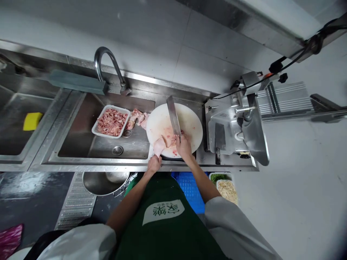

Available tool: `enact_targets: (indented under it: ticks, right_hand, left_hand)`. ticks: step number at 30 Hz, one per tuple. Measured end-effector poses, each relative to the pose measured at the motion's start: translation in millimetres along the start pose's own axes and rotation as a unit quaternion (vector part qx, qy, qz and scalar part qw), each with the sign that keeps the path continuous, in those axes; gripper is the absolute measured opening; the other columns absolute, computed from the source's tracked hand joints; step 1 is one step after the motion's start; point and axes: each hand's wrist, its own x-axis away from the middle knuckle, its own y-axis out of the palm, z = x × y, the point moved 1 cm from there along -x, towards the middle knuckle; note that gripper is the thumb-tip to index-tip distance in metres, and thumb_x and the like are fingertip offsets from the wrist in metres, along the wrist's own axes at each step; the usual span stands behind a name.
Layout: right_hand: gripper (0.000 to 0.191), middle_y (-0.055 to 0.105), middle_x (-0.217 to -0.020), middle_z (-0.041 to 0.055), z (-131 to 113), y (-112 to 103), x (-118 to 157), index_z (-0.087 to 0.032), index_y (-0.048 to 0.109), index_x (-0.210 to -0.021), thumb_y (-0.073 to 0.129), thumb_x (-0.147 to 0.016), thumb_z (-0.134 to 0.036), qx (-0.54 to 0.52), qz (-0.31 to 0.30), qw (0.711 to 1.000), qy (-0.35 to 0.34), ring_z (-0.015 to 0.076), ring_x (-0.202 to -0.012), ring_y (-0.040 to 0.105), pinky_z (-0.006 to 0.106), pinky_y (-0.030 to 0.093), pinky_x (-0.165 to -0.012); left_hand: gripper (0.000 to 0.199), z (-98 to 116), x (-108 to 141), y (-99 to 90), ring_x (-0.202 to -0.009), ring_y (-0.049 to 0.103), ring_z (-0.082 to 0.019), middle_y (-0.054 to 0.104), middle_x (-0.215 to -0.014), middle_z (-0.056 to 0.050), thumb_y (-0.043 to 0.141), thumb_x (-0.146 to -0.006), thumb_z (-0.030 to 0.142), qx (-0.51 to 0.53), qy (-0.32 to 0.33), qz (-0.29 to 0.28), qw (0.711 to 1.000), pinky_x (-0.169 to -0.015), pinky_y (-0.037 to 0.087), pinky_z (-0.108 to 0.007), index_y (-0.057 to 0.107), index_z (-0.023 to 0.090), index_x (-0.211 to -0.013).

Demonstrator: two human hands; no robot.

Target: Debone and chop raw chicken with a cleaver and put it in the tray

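My right hand point(184, 146) is closed round the handle of a cleaver point(173, 116), its broad blade pointing away from me over a round white cutting board point(193, 124). At the board's near left edge, my left hand point(154, 163) grips a pale piece of raw poultry point(159, 146), which looks like a chicken leg. Small meat scraps and reddish smears lie near the blade. Left of the board, more raw chicken pieces point(136, 118) rest in the sink beside a white basket point(94, 130) filled with chopped meat point(112, 122).
A curved faucet point(108, 54) rises behind the steel sink point(81, 141). To the right stands a metal slicing machine point(244, 122), with another cleaver point(220, 139) lying on it. A yellow sponge point(33, 121) sits far left. Below the counter are a steel pot point(100, 187) and a blue crate point(189, 187).
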Motion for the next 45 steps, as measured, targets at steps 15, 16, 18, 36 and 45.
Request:
enact_targets:
  ticks: [15, 16, 18, 36, 45]
  right_hand:
    - [0.037, 0.075, -0.097, 0.0142, 0.4, 21.3, 46.7, -0.014, 0.058, -0.118, 0.031, -0.108, -0.036, 0.052, -0.072, 0.994, 0.069, 0.0245, -0.087, 0.07, 0.029, 0.044, -0.073]
    - [0.037, 0.075, -0.097, 0.014, -7.0, 25.1, 48.7, -0.014, 0.058, -0.119, 0.03, -0.108, -0.037, 0.048, -0.071, 0.995, 0.057, 0.0244, -0.087, 0.07, 0.029, 0.044, -0.074]
    - [0.037, 0.075, -0.098, 0.0139, -19.0, 34.7, 52.1, -0.014, 0.058, -0.119, 0.03, -0.108, -0.036, 0.043, -0.086, 0.994, 0.045, 0.0241, -0.087, 0.07, 0.028, 0.044, -0.074]
    - [0.036, 0.073, -0.101, 0.0175, -29.3, 65.8, 52.4, -0.01, 0.062, -0.117, 0.033, -0.107, -0.03, 0.053, -0.111, 0.991, 0.056, 0.0251, -0.095, 0.07, 0.03, 0.048, -0.082]
    - [0.035, 0.073, -0.109, 0.0138, -0.5, 54.2, 32.7, -0.014, 0.064, -0.115, 0.038, -0.106, -0.036, 0.004, -0.109, 0.994, 0.009, 0.0232, -0.102, 0.069, 0.026, 0.047, -0.083]
  left_hand:
    - [0.04, 6.7, -16.3, -10.2, -0.11, 0.069, -0.03, 0.072, -0.114, -0.023, 0.041, -0.1, 0.037, -0.008, -0.007, -0.016, 1.0, -0.084, 0.049, -0.031, 0.067, 0.011, -0.115]
    - [0.04, 6.5, -16.0, -9.3, -0.109, 0.069, -0.029, 0.072, -0.114, -0.023, 0.041, -0.1, 0.037, -0.003, -0.007, -0.014, 1.0, -0.084, 0.049, -0.031, 0.067, 0.011, -0.115]
    - [0.04, 6.3, -15.1, -7.7, -0.108, 0.07, -0.03, 0.072, -0.112, -0.023, 0.042, -0.1, 0.037, 0.006, -0.006, -0.007, 1.0, -0.083, 0.049, -0.032, 0.067, 0.01, -0.115]
    - [0.036, 9.5, -9.2, -10.4, -0.107, 0.07, -0.03, 0.072, -0.111, -0.022, 0.043, -0.099, 0.033, 0.028, 0.006, -0.013, 0.999, -0.083, 0.049, -0.032, 0.068, 0.01, -0.112]
    - [0.025, -9.0, -14.7, -3.8, -0.1, 0.069, -0.024, 0.073, -0.098, -0.013, 0.048, -0.097, 0.03, 0.116, 0.097, -0.005, 0.988, -0.082, 0.049, -0.03, 0.062, 0.015, -0.109]
